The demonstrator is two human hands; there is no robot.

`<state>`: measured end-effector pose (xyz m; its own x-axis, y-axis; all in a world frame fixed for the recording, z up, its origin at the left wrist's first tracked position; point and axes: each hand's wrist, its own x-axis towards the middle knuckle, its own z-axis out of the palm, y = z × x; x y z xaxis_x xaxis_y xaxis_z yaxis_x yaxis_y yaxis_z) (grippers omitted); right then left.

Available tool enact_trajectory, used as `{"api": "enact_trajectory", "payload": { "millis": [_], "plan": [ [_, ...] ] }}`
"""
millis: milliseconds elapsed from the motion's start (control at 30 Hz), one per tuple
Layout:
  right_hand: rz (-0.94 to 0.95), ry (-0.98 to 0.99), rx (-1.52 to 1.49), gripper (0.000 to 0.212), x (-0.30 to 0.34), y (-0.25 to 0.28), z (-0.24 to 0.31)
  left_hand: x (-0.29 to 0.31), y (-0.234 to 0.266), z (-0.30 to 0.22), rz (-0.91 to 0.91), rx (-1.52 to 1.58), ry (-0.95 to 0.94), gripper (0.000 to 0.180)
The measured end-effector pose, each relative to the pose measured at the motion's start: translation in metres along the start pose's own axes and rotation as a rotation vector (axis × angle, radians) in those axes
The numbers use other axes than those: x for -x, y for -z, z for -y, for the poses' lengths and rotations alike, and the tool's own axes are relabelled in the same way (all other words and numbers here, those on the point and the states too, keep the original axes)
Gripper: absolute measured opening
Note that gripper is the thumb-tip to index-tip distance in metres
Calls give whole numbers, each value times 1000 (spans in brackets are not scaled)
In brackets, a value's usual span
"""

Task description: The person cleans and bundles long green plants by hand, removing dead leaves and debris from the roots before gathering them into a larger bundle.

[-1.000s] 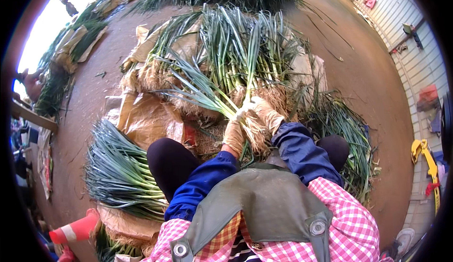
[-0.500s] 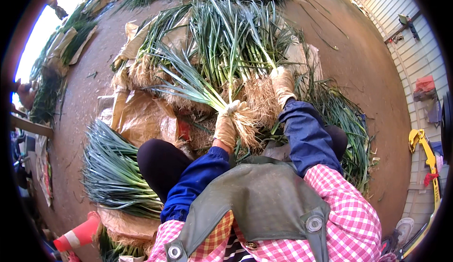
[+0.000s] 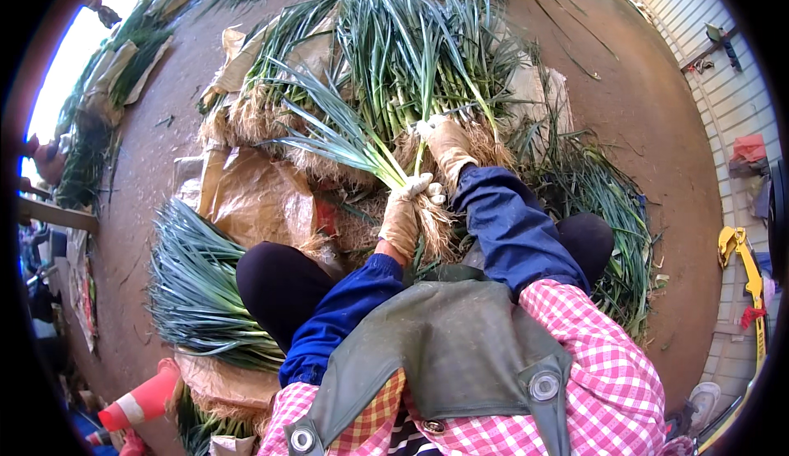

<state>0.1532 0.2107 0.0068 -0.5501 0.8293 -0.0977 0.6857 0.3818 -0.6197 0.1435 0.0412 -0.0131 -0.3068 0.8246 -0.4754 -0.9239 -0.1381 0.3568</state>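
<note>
My left hand point(image 3: 401, 218), in a tan glove, is closed round a small bunch of green onions point(image 3: 362, 150). Their leaves fan away to the upper left and their pale, stringy roots hang over the glove. Just above and to the right, my gloved right hand point(image 3: 448, 145) has its fingers closed at the stalk bases of the large heap of green onions point(image 3: 411, 53) ahead. A stalk seems to be in its fingers, though the glove partly hides it. Several brown root tufts lie beneath and beside that hand.
Bundled green onions point(image 3: 205, 287) lie by my left knee, with loose leaves point(image 3: 612, 234) at the right. Brown wrapping sheet point(image 3: 255, 201) covers the ground left of my hands. An orange-red cone point(image 3: 144, 394) lies lower left; a yellow tool arm point(image 3: 746, 267) stands by the right wall.
My right hand has moved left along the heap's stalk bases, closer to my left hand. The left hand still grips its bunch and has shifted slightly right.
</note>
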Motion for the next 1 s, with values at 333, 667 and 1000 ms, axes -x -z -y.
{"api": "enact_trajectory", "payload": {
  "millis": [333, 667, 1000],
  "plan": [
    [624, 75, -1114, 21, 90, 40, -21, -23, 15, 5, 133, 93, -71, 11],
    [472, -196, -1517, 20, 119, 73, -37, -2, -3, 2, 169, -95, -52, 31],
    [519, -283, -1030, 22, 90, 49, -33, -2, 13, -7, 83, -197, -108, 38]
  ]
}}
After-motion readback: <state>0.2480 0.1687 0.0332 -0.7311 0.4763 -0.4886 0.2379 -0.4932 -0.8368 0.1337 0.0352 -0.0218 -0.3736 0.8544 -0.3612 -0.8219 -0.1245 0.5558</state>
